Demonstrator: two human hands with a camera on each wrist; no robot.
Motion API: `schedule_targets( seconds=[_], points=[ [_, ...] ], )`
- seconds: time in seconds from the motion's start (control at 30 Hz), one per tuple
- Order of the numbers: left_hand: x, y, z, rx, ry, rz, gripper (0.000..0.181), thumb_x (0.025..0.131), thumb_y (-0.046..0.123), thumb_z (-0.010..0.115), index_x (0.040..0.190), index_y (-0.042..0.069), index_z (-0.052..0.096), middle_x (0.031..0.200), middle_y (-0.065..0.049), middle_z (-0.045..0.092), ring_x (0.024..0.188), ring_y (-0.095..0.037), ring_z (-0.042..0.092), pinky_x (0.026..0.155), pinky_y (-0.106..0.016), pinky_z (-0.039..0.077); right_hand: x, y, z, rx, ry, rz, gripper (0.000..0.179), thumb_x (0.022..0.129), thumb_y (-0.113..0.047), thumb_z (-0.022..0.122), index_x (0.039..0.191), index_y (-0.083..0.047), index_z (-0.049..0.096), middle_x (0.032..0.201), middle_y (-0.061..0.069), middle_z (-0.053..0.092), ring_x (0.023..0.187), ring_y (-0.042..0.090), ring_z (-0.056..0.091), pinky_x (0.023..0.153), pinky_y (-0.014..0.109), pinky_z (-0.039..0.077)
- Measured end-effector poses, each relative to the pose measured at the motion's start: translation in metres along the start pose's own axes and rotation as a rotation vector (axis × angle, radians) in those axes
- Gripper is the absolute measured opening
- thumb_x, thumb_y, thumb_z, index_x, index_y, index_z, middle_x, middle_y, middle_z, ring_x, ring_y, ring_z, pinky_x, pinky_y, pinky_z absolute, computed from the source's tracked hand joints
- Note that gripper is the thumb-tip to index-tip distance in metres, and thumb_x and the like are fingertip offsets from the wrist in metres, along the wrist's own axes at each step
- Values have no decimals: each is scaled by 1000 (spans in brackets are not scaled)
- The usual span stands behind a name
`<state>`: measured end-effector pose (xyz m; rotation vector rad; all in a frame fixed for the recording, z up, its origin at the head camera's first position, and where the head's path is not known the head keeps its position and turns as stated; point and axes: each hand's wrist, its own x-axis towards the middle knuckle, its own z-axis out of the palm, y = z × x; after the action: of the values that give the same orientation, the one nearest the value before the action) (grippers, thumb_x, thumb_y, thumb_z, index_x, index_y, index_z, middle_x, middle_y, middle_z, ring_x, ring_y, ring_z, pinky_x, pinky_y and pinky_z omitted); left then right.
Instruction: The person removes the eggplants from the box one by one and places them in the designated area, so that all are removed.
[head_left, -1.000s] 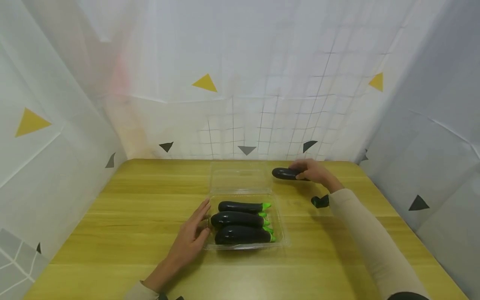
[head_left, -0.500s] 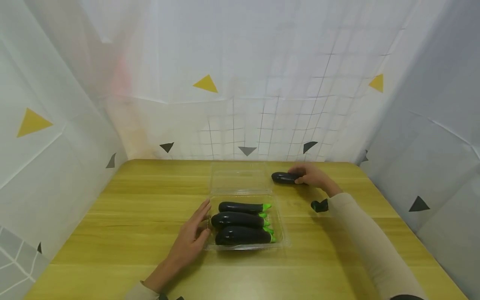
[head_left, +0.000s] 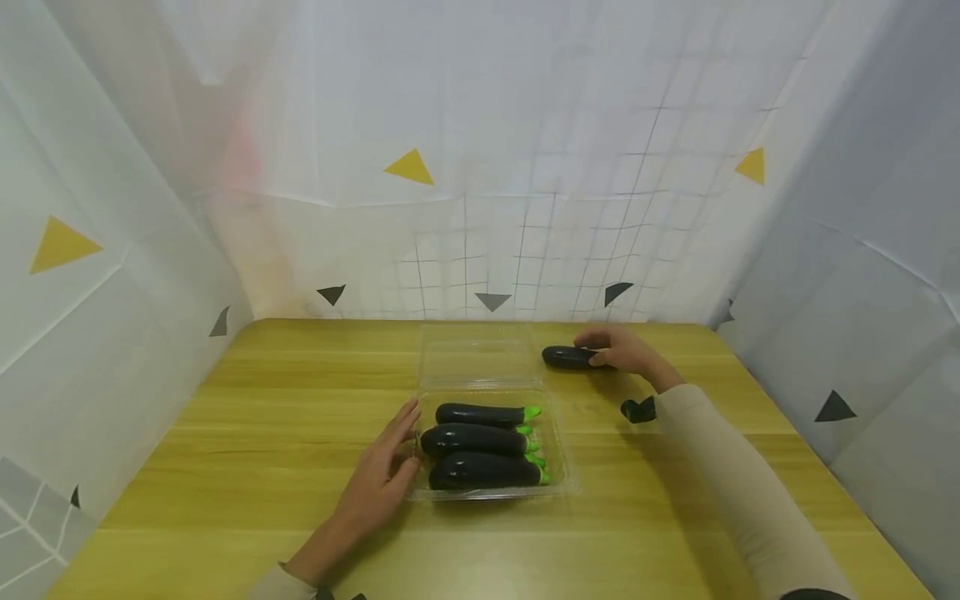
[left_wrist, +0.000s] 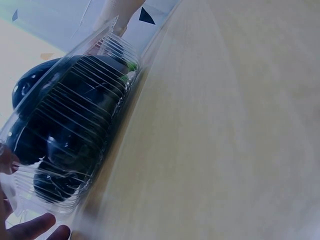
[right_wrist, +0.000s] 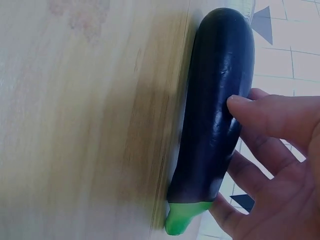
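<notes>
A clear plastic clamshell box (head_left: 562,467) stands mid-table, its lid (head_left: 480,354) folded back behind it. Several dark purple eggplants (head_left: 480,439) with green stem ends lie inside, side by side. My left hand (head_left: 375,483) rests against the box's left side, fingers fairly straight; in the left wrist view its fingertips (left_wrist: 35,225) are at the box's end. At the back right, my right hand (head_left: 618,348) holds another eggplant (right_wrist: 215,110) between thumb and fingers. That eggplant lies along the table surface, its green stem end (right_wrist: 180,217) hidden by the hand in the head view.
The wooden table (head_left: 300,433) is bounded by white sheeting (head_left: 480,125) at the back and both sides. A small dark object (head_left: 638,409) shows beside the right sleeve (head_left: 742,483); its kind is unclear.
My right hand and its eggplant have come slightly nearer and lower since a second ago, then stayed almost still. The left hand and the box have not moved.
</notes>
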<state>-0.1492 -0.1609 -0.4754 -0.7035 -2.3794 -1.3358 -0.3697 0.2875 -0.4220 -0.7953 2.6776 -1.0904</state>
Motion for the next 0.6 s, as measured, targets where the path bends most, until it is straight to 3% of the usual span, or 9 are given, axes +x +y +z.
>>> schedule_targets(
  seconds=[0.37,0.6],
  points=[
    [-1,1,0,-9,1,-3,75,89,-5,61,160,8,40,167,-11,32,129,-39,57,102,-57,49,-1,-11,-5,0,-3,6,41,97,4,64,137,9,61,138,28,61,131,46,53,107,63,42],
    [0,2,0,-13,-1,-9,76,90,-5,61,161,10,39,167,-10,32,130,-37,57,102,-56,50,-3,-29,-11,-7,69,-11,32,101,-2,62,132,4,66,134,28,63,124,43,59,102,59,49]
  ],
)
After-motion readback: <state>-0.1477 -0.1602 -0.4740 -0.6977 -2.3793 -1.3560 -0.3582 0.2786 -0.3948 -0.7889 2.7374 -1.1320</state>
